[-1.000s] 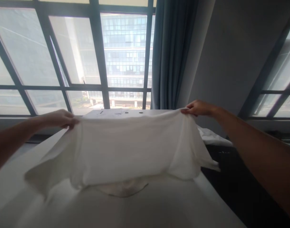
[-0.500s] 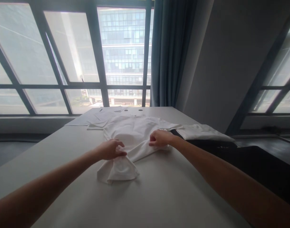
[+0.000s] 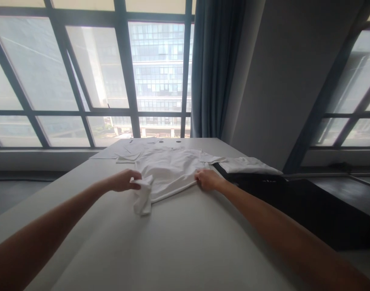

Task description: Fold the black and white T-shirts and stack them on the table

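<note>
A white T-shirt (image 3: 173,167) lies spread on the table, its sleeves toward the window and its hem toward me. My left hand (image 3: 124,180) pinches the hem's left corner, and a bunched flap of cloth hangs from the fingers onto the tabletop. At the hem's right corner my right hand (image 3: 207,179) is closed on the cloth, its fingertips partly hidden. Between the two hands the hem runs slantwise, lower on the left. Wrinkles cross the body of the shirt.
The white table (image 3: 160,250) stretches toward the window. White sheets of paper (image 3: 112,151) lie at its far left. On the right, a folded white cloth (image 3: 248,165) rests on black fabric (image 3: 294,202). A blue-grey curtain (image 3: 209,72) hangs behind.
My left hand has moved left and away from me, drawing the shirt's left corner with it. My right hand has shifted slightly right, and the hem between them looks straighter.
</note>
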`<state>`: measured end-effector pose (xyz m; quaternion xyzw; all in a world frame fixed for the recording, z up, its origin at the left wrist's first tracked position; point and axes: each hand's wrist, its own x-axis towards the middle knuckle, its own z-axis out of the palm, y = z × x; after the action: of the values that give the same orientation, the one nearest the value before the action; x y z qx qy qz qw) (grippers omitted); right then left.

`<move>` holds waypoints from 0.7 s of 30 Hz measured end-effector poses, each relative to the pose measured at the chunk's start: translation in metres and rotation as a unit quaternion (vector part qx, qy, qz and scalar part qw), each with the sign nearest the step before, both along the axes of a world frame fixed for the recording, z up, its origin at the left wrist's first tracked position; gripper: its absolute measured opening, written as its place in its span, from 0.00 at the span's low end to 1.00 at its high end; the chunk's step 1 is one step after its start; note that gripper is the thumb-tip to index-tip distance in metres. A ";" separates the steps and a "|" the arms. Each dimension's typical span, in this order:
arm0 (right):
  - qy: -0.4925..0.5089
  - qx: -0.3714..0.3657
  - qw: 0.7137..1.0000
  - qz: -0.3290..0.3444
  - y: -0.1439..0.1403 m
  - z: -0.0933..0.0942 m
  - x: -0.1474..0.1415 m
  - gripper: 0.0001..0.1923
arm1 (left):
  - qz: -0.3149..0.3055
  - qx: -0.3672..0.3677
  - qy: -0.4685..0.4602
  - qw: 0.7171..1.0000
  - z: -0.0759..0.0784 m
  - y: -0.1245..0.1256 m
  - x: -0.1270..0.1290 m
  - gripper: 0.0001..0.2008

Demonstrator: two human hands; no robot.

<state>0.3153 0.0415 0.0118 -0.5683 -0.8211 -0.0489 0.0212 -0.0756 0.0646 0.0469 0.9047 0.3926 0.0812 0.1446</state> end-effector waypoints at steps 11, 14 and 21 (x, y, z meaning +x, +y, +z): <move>0.112 0.008 0.989 -0.097 0.006 0.022 -0.001 0.12 | 0.105 -0.073 0.127 0.984 0.000 -0.012 -0.070 0.22; 0.099 -0.045 0.994 0.005 0.004 0.003 -0.014 0.20 | 0.102 -0.093 0.149 0.979 0.001 -0.029 -0.054 0.34; 0.130 -0.013 0.991 0.044 0.016 -0.025 -0.048 0.18 | -0.007 -0.054 0.144 0.988 -0.012 -0.063 -0.014 0.39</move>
<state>0.2675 0.0578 -0.0131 -0.5336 -0.8361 0.0368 0.1221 -0.0898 0.0016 0.0354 0.9006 0.4064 -0.0726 0.1360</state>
